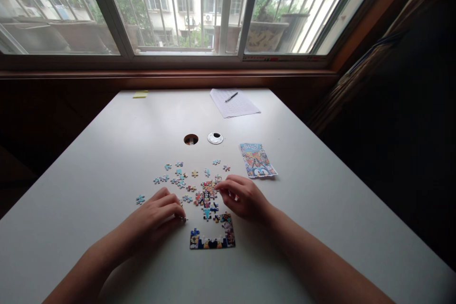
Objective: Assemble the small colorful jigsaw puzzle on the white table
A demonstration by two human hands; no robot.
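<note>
A partly joined colourful jigsaw (213,237) lies on the white table (107,152), with a joined strip of pieces (207,199) running up from it. Several loose pieces (178,178) are scattered beyond. My left hand (156,216) rests curled on the table left of the jigsaw, fingertips pinched on a small piece. To the right of the strip, my right hand (242,197) has its fingers bent and pinched over a piece at the strip's top.
A small picture card or puzzle bag (257,160) lies right of the pieces. Further back are a cable hole (191,139), its round cap (215,137), a sheet of paper (234,103) with a pen (231,97), and a yellow sticky pad (140,94) near the window.
</note>
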